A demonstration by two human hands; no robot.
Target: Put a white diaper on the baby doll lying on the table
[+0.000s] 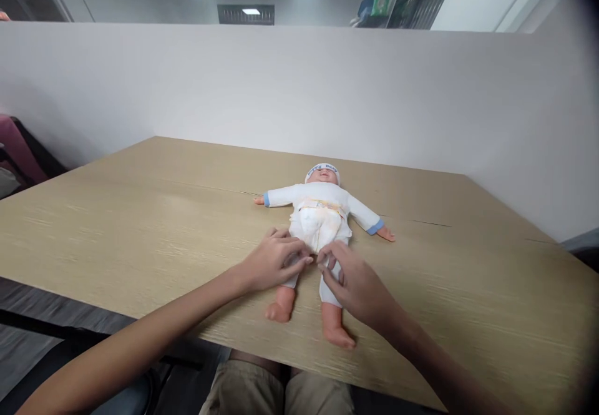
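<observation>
A baby doll (324, 191) lies on its back on the table, head away from me and arms spread. It wears a white top with blue cuffs, white trousers and a cap with lettering. Over the trousers sits a white diaper (319, 224) with an orange-patterned waistband. My left hand (276, 259) is at the diaper's lower left edge, above one leg, with fingers curled and thumb near the fingertips. Over the other leg, my right hand (350, 278) has its fingers bent toward the thumb, close to the crotch. What the fingertips of either hand grip is too small to make out.
The wooden table (187, 228) has thin seams across it and meets a white partition (281, 90) at the back. A chair (79, 371) stands below the front edge at left. Pink and black items (23, 153) are beyond the left edge.
</observation>
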